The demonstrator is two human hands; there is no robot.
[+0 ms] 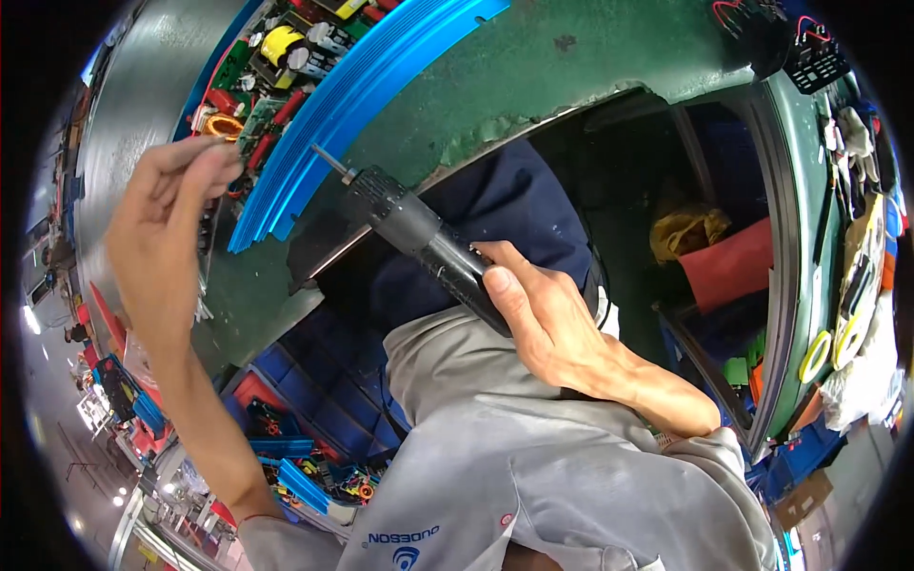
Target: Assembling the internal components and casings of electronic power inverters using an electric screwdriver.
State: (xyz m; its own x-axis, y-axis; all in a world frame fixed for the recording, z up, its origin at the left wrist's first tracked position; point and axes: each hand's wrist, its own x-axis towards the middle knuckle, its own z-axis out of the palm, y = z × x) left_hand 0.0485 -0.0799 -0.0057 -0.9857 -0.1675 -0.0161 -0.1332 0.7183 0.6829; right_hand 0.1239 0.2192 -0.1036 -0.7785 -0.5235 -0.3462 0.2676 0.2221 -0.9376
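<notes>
Gripping cylindrical, ridge-nosed black screwdriver (411, 226)

Blue ribbed metal rail (367, 90): stood right of the component-laden green circuit board (259, 116).
Black cylindrical power screwdriver (405, 224): obstructed the rail's lower half.
Worn green desk (590, 48): lay open right of the rail.

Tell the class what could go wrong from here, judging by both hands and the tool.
The black power screwdriver in the right hand could slip, and its bare bit might scratch the blue metal rail. The left hand, beside exposed components in this view, could knock one. If it pinches a small part, which I cannot make out, that might drop among the components.
</notes>
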